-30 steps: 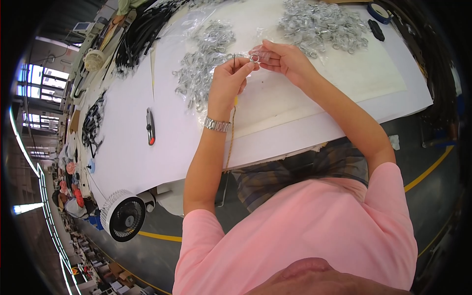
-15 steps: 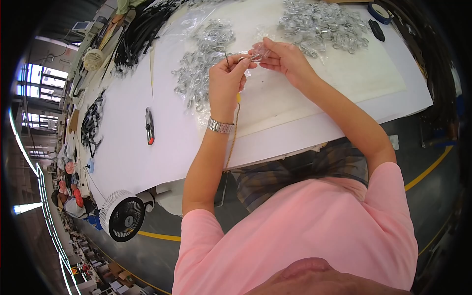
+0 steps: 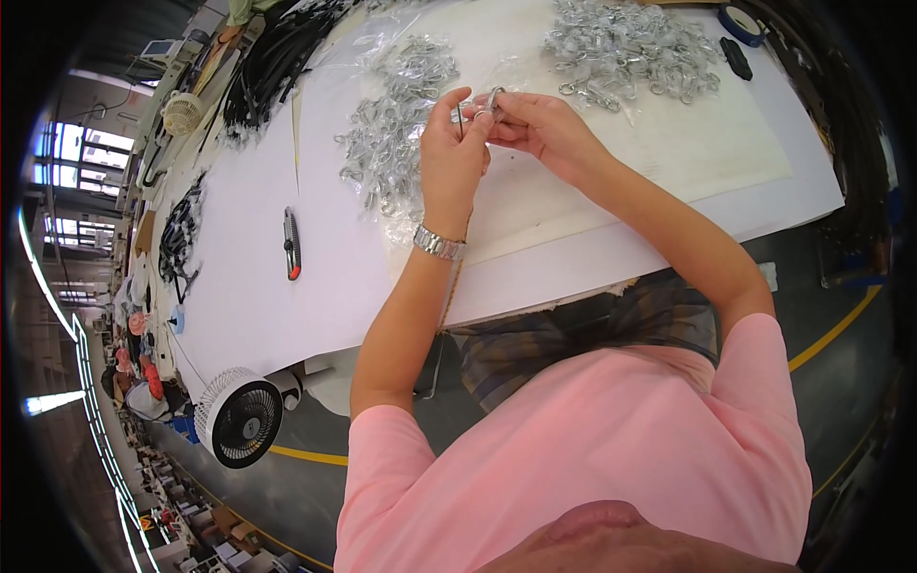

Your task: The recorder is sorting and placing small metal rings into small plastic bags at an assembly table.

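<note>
My two hands meet above the table between two piles of metal pieces. A small shiny metal hook [image 3: 495, 98] shows at the fingertips; clear plastic seems to be around it, but the fingers cover most of it. My right hand [image 3: 549, 134] is closed around this hook from the right. My left hand [image 3: 451, 158] is closed too, thumb against the hook, with a thin dark rod [image 3: 459, 120] sticking out between its fingers. To the left lies the left pile of plastic-wrapped metal hooks [image 3: 387, 138]; the right pile [image 3: 626, 57] lies farther back.
A utility knife [image 3: 291, 244] lies on the white table [image 3: 244, 296]. Black straps [image 3: 277, 62] are heaped at the far left, and a blue tape roll [image 3: 740, 26] sits at the far right. A fan [image 3: 239, 418] stands off the near left edge. Another person's hand [image 3: 229, 34] shows at top left.
My left hand has tilted and shifted slightly right, closer to the right hand. The hook has turned more upright, and the yellow piece below the left hand is no longer visible.
</note>
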A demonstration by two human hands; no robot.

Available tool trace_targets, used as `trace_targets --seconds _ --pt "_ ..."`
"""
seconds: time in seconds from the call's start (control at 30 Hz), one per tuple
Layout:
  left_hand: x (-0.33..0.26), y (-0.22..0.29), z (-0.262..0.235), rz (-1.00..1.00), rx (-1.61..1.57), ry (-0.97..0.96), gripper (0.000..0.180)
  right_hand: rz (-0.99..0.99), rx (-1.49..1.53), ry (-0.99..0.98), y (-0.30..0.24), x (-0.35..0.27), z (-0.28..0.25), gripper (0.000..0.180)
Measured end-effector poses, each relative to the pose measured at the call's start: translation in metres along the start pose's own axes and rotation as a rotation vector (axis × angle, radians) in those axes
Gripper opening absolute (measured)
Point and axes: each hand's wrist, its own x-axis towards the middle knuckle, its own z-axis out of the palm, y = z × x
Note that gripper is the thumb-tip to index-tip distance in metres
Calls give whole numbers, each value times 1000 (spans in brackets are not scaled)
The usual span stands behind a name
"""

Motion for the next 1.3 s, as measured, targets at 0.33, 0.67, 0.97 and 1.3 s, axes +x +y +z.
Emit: trace_targets --seconds 0.33,0.67,0.97,1.3 --pt "18 10 -32 -124 -237 -189 25 132 -127 -131 -23 -1 0 25" --pt "10 7 -24 -58 -27 -148 16 263 -374 -257 -39 -1 -2 24" --pt "7 11 -20 162 -116 -126 12 577 267 -377 -37 6 -23 27" --pt "15 5 -35 -28 -329 -258 11 494 95 -303 -41 3 -20 29"
